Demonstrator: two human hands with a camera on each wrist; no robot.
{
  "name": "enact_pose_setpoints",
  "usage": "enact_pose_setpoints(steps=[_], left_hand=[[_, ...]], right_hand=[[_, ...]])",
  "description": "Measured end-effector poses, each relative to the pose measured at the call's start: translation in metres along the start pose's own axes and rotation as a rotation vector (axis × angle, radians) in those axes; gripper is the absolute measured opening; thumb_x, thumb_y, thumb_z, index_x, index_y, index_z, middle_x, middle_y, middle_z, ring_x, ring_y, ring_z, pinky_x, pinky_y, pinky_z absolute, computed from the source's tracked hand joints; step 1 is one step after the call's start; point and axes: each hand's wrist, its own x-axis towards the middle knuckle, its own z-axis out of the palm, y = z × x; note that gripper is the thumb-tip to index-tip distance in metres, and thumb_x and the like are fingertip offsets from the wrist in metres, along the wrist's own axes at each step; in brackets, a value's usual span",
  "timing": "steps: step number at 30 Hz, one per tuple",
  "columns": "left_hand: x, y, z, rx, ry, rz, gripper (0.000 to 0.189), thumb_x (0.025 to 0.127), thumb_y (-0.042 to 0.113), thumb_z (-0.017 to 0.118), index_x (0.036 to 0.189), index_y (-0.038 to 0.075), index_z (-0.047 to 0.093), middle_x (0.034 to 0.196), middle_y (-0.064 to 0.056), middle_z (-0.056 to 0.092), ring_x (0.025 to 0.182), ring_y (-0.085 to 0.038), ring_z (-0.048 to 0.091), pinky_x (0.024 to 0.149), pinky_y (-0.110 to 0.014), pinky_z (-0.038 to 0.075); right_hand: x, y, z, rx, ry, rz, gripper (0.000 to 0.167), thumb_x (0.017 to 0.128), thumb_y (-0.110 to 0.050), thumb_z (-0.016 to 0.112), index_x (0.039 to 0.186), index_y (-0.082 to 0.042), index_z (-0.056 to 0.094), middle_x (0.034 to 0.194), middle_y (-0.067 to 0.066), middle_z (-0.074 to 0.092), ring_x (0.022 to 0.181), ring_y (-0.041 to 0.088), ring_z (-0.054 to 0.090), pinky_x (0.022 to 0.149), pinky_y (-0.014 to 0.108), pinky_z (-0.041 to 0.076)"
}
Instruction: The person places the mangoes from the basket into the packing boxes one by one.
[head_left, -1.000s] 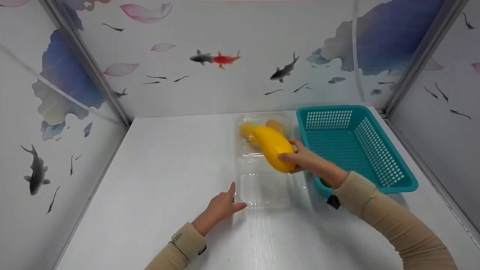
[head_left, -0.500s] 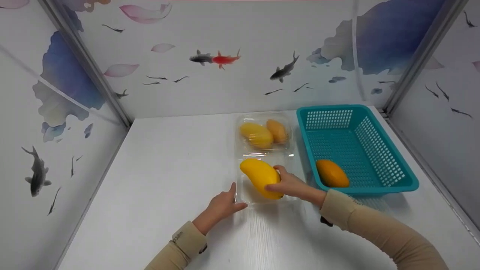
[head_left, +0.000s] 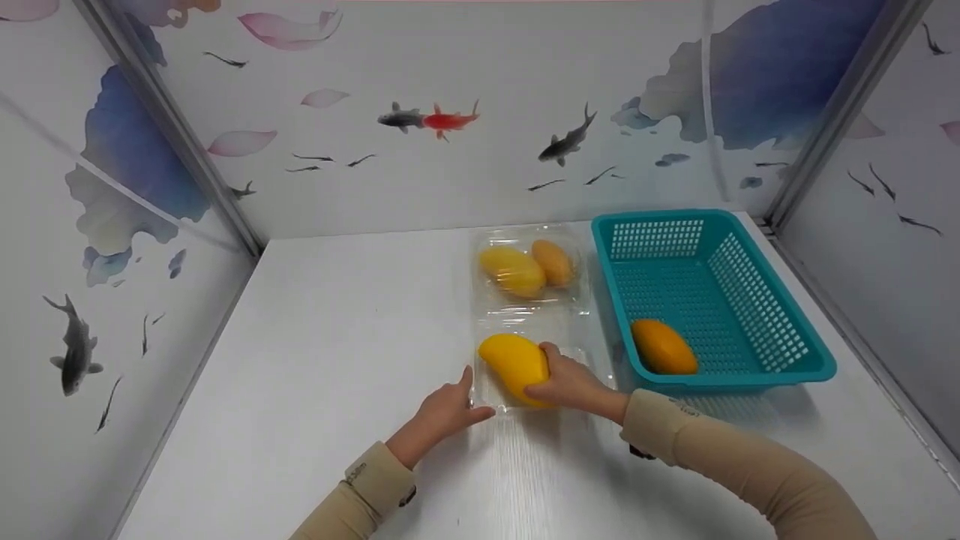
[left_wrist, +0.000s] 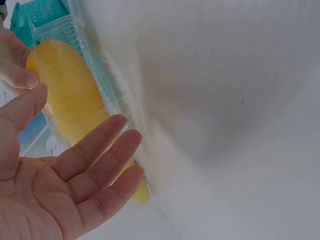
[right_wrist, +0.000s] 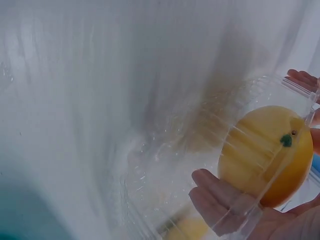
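Observation:
My right hand (head_left: 574, 384) grips a large yellow mango (head_left: 510, 364) and holds it low inside the near half of a clear plastic fruit box (head_left: 556, 322). In the right wrist view the stem end of this mango (right_wrist: 265, 150) shows through the clear wall, with the right hand's fingers (right_wrist: 212, 192) beneath it. At the box's near left corner is my left hand (head_left: 446, 409), index finger and thumb spread along the edge. Its fingers look loosely extended in the left wrist view, holding nothing. Two more mangoes, one yellow (head_left: 514, 271) and one orange-yellow (head_left: 553, 262), lie in the far half.
To the right of the box stands a teal plastic basket (head_left: 750, 380) with one orange mango (head_left: 664, 347) in its near left corner. White table (head_left: 337, 330) surface extends to the left. Printed panels (head_left: 465, 180) enclose the back and both sides.
The right hand has brought the yellow mango from over the box's far half down into the near half, uncovering the two mangoes and the one in the basket. The left hand has stayed put.

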Motion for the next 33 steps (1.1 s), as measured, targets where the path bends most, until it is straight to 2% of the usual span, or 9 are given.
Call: enact_pose_setpoints(steps=[6,10,13,18,23,28,33], left_hand=[[0.0,0.0,0.002,0.023,0.019,0.034,0.084,0.083,0.042,0.064,0.142,-0.002,0.024,0.089,-0.01,0.063,0.076,-0.021,0.056,0.086,-0.039,0.048],[0.0,0.001,0.004,0.001,0.007,0.003,0.085,0.082,0.043,0.063,0.143,0.0,0.023,0.104,-0.014,0.063,0.093,-0.026,0.059,0.094,-0.042,0.043],[-0.001,0.001,0.004,-0.004,0.005,-0.007,0.085,0.082,0.044,0.063,0.143,0.0,0.023,0.11,-0.016,0.062,0.099,-0.027,0.058,0.095,-0.043,0.042],[-0.001,0.002,0.004,-0.006,0.01,-0.004,0.084,0.083,0.043,0.063,0.143,0.0,0.023,0.111,-0.017,0.062,0.097,-0.027,0.059,0.094,-0.042,0.043],[-0.001,0.001,0.003,-0.013,0.012,0.005,0.085,0.083,0.043,0.063,0.143,-0.001,0.023,0.107,-0.015,0.063,0.093,-0.025,0.059,0.093,-0.042,0.044],[0.0,0.001,0.003,-0.033,0.0,-0.007,0.085,0.083,0.043,0.063,0.144,0.001,0.021,0.1,-0.013,0.064,0.082,-0.021,0.058,0.089,-0.04,0.047],[-0.001,0.0,0.003,-0.044,0.003,0.002,0.085,0.083,0.041,0.064,0.144,0.0,0.02,0.095,-0.011,0.064,0.078,-0.02,0.055,0.089,-0.041,0.046]], right_hand=[[0.005,0.004,0.008,0.005,0.007,0.019,0.085,0.073,-0.042,0.071,0.137,-0.004,0.029,0.113,0.012,0.054,0.089,0.022,0.051,0.088,0.041,0.044],[0.004,0.004,0.011,-0.006,-0.006,0.034,0.088,0.076,-0.046,0.069,0.14,-0.004,0.026,0.119,0.014,0.051,0.094,0.024,0.05,0.093,0.044,0.041],[0.002,0.003,0.013,-0.05,-0.01,0.019,0.088,0.079,-0.05,0.065,0.141,-0.004,0.024,0.121,0.017,0.05,0.098,0.027,0.049,0.094,0.047,0.039],[-0.002,0.003,0.013,-0.116,-0.023,-0.011,0.086,0.084,-0.054,0.055,0.143,-0.002,0.019,0.127,0.022,0.045,0.107,0.033,0.046,0.099,0.053,0.031],[-0.008,-0.003,0.008,-0.16,-0.03,-0.041,0.083,0.087,-0.049,0.054,0.143,0.001,0.018,0.14,0.025,0.032,0.123,0.039,0.035,0.106,0.055,0.021],[-0.022,-0.022,-0.012,-0.126,-0.052,-0.119,0.08,0.087,-0.045,0.056,0.145,-0.005,0.018,0.147,0.019,0.024,0.131,0.036,0.028,0.108,0.052,0.02],[-0.026,-0.038,-0.061,0.033,-0.035,-0.238,0.076,0.09,-0.047,0.05,0.146,-0.009,0.016,0.15,0.015,0.022,0.133,0.034,0.027,0.106,0.052,0.023]])
